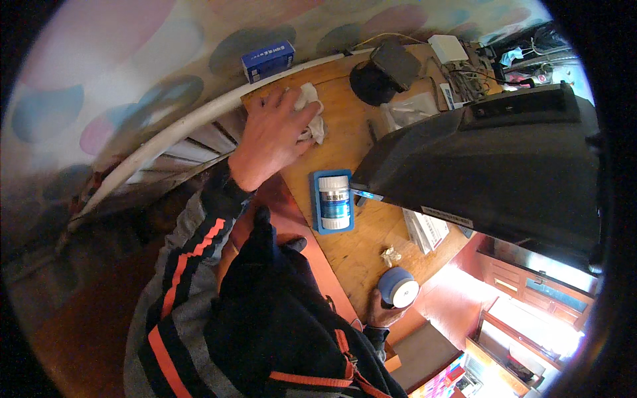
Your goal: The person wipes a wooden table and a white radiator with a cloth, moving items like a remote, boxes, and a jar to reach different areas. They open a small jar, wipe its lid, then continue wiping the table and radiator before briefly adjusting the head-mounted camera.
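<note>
My left hand (276, 132) lies over a crumpled white cloth or tissue (312, 117) on the wooden table (343, 144), near its upper left edge; its fingers are spread, and the palm side is hidden. Low in the view, my right hand (385, 309) grips a blue, round container with a white top (399, 288) at the table's near corner. Between the hands, a white bottle with a blue label (334, 203) rests on a blue tray or box (315, 219). A small crumpled gold wrapper (391, 255) sits just above the round container.
A large black monitor (497, 159) takes up the right side. A black cap-like object (383, 72), a clear plastic bag (410, 109), cables (468, 82) and a white box (447, 49) are farther back. A blue carton (268, 60) stands by the wall, above a white radiator pipe (164, 132).
</note>
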`<act>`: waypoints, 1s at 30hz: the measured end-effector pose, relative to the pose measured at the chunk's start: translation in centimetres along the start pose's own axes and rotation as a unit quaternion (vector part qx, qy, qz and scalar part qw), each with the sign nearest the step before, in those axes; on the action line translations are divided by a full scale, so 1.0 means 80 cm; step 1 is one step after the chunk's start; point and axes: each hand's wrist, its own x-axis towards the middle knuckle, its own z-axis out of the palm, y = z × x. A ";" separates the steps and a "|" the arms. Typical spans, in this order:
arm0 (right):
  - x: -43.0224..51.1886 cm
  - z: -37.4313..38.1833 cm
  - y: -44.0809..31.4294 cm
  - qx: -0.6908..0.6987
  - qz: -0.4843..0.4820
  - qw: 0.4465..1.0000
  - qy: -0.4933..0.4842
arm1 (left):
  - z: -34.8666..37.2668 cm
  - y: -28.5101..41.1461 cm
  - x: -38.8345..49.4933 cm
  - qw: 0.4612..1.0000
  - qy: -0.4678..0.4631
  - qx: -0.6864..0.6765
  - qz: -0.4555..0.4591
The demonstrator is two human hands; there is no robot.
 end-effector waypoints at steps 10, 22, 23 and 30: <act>-0.004 0.000 0.013 -0.015 -0.003 1.000 -0.003 | 0.005 -0.016 0.012 0.997 0.008 -0.022 0.067; -0.007 -0.002 0.028 -0.021 0.013 1.000 -0.009 | 0.048 -0.068 0.147 0.969 0.091 -0.040 0.227; -0.007 -0.002 0.025 -0.024 0.015 1.000 -0.010 | 0.053 -0.073 0.159 0.964 0.097 -0.054 0.241; -0.007 -0.002 0.019 -0.029 0.026 0.999 -0.004 | 0.088 -0.091 0.202 0.956 0.061 -0.111 0.265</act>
